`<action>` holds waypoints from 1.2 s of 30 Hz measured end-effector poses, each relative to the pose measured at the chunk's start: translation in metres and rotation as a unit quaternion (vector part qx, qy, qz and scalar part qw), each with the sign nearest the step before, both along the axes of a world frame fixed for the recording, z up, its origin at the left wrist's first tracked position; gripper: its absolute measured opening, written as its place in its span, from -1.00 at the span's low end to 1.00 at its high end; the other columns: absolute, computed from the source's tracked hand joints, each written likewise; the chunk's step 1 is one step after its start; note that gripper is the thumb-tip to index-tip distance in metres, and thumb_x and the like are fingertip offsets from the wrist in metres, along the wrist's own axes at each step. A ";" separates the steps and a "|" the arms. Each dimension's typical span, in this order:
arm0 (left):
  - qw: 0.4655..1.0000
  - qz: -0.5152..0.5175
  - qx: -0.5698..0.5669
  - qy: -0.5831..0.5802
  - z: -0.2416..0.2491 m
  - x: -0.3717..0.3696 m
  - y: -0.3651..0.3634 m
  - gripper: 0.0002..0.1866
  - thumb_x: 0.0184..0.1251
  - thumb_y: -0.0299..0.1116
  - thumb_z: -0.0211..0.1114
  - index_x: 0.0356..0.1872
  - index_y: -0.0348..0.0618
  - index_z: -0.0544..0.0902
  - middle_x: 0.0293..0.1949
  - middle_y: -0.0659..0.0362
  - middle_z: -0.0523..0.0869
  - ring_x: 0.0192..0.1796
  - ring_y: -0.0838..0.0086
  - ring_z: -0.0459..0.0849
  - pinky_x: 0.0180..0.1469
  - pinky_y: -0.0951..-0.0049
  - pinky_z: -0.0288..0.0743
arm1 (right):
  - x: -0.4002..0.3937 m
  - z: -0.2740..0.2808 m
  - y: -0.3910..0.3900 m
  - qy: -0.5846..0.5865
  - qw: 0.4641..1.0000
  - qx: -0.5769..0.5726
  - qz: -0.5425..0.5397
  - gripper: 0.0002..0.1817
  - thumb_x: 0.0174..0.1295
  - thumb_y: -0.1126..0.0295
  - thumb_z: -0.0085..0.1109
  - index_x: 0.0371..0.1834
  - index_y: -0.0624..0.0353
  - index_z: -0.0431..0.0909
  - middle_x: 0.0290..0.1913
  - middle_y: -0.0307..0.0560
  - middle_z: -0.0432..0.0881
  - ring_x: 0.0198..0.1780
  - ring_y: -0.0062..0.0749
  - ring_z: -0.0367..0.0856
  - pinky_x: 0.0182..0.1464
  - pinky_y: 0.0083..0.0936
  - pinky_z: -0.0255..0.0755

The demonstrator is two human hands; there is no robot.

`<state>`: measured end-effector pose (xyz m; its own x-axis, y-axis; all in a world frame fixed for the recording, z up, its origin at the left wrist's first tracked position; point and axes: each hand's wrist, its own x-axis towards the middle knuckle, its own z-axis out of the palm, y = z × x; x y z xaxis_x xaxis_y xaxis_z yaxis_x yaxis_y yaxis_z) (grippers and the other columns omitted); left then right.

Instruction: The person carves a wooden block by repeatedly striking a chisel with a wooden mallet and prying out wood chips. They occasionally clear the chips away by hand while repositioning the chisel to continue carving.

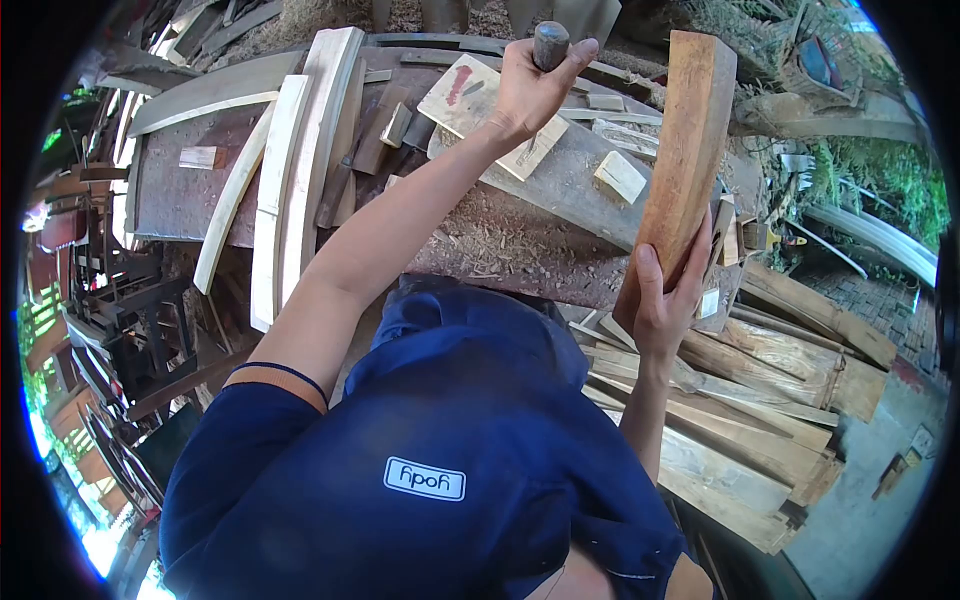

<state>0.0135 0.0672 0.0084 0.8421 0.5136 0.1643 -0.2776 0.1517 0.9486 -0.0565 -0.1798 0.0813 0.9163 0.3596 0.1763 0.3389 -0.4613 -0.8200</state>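
Observation:
My left hand (528,92) is raised over the far part of the workbench (480,240), its fingers wrapped round a dark handle with a rounded end (551,46). The rest of that handle is hidden by the hand. On the right, my right hand (668,305) grips the lower part of a long, thick brown wooden block (685,140), thumb on one side and fingers on the other. The block stands up at a slight tilt. Between the hands lie a pale board with a red mark (470,92) and a small pale wood block (620,177).
Long pale curved strips (315,150) lie across the bench's left side, near a small wood offcut (202,157). Shavings (490,250) cover its front. Stacked planks (760,400) lie at the lower right, and dark wooden frames (130,310) stand at left.

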 end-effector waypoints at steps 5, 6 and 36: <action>1.000 -0.005 -0.005 0.002 0.000 -0.002 -0.004 -0.53 0.36 -0.07 0.39 -0.64 -0.19 0.57 -0.69 0.41 0.45 -0.56 0.74 0.32 -0.51 0.53 0.24 | 0.000 -0.001 0.000 0.008 1.000 0.005 0.000 -0.11 0.28 0.22 0.25 0.57 0.30 -0.02 0.41 0.27 0.29 0.39 -0.06 0.32 0.43 -0.22 0.14; 1.000 -0.003 0.006 0.008 -0.001 -0.002 -0.006 -0.55 0.36 -0.07 0.39 -0.61 -0.20 0.60 -0.68 0.40 0.48 -0.56 0.73 0.34 -0.50 0.53 0.26 | 0.000 -0.001 0.000 0.009 1.000 0.004 0.001 -0.11 0.28 0.22 0.25 0.57 0.30 -0.02 0.41 0.27 0.29 0.39 -0.06 0.32 0.43 -0.22 0.14; 0.944 -0.073 0.315 -0.067 -0.010 -0.026 -0.071 -0.82 -0.06 -0.32 0.41 -0.41 -0.01 0.61 -0.52 0.12 0.65 -0.38 0.11 0.68 -0.34 0.19 0.54 | 0.019 0.022 0.008 -0.072 0.997 0.040 -0.010 -0.20 0.35 0.29 0.08 0.59 0.28 -0.05 0.36 0.15 0.30 -0.02 -0.30 0.52 -0.06 -0.42 0.50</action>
<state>-0.0129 -0.0035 -0.0019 0.8467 0.1587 0.5078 -0.4209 -0.3841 0.8218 -0.0372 -0.1723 0.1032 0.8863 0.3218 0.3331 0.4468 -0.4047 -0.7978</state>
